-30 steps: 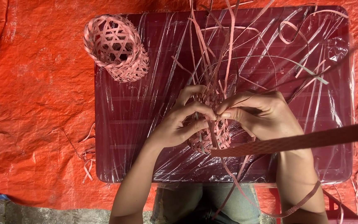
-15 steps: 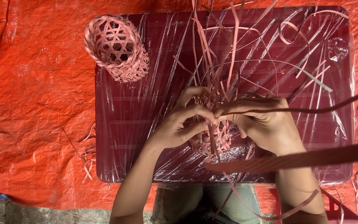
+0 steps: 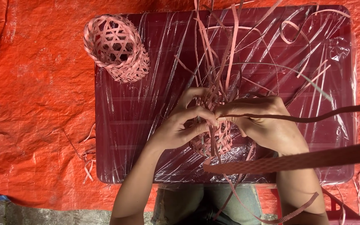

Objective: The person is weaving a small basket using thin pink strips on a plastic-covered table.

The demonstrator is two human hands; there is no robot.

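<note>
Strips of flat pink plastic strapping cross nearest the camera: a broad embossed band (image 3: 296, 160) runs from the table's near edge out to the right, and a thinner dark strip (image 3: 313, 116) passes above it toward the right hand.

Behind these, both hands meet over a half-woven basket (image 3: 215, 141) resting on the table close to its near edge. The left hand (image 3: 180, 129) is curled against the left side of the weave, fingers bent inward; this appears to brace the work so it does not turn. The right hand (image 3: 267, 125) is closed in a pinch at the meeting point, apparently gripping the end of the thin strip; the exact finger contact is hidden. The basket's unwoven uprights (image 3: 219, 58) fan upward and away from the hands, loose and springy, some curling at the tips.

The work surface is a dark red plastic table (image 3: 121, 137) covered in clear, wrinkled film that gives glossy streaks.

At the far left corner lies a finished basket (image 3: 115, 48), tipped on its side, with open triangular lattice walls and a braided rim, well apart from the hands.

An orange tarpaulin (image 3: 34, 104), creased and matte, surrounds the table, with a few offcut slivers (image 3: 86, 160) beside the left edge.
</note>
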